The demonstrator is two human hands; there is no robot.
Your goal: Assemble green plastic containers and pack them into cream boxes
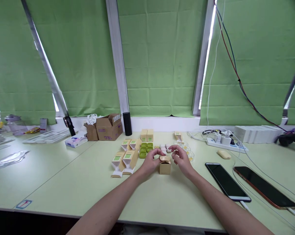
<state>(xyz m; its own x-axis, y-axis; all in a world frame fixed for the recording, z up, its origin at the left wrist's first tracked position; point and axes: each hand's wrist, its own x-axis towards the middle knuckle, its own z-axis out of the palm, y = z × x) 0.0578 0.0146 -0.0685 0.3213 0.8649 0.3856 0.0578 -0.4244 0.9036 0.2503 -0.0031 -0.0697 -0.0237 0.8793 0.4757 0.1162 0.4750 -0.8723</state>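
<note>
A small tan cardboard box [165, 168] stands upright on the table in front of me, its top flap partly raised. My left hand [151, 160] is at the box's upper left edge, thumb and fingers closed on it near the flap. On the other side, my right hand [181, 160] has its fingers bent and apart, close to the box's upper right, with nothing visible in them. Beyond my hands are green square containers [142, 150] and small white pieces [163, 148], partly hidden. Several tan boxes with open flaps [128, 159] lie to the left.
Two closed tan boxes [146, 135] stand farther back. Clear round-celled packaging [190, 154] lies right of my hand. Two phones [227, 181] with cables, a power strip [225, 145] and a beige case [224, 154] occupy the right. A brown carton [110, 128] and black cylinder [127, 124] stand back left.
</note>
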